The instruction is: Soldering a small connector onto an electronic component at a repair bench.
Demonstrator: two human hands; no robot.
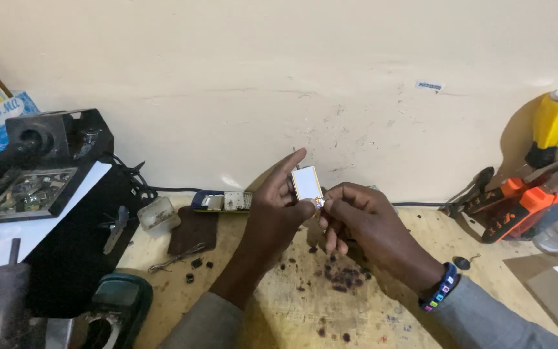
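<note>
The small flat screen part (307,183) sits up above the workbench (369,317), between the left hand (278,207) and the right hand (360,216). Behind the screen part, a phone (223,201) lies by the wall. Left of the screen part sits a little plastic tub (158,214). Far right of it stand the screwdrivers (537,168). Below it, dark crumbs (340,274) lie on the workbench.
</note>
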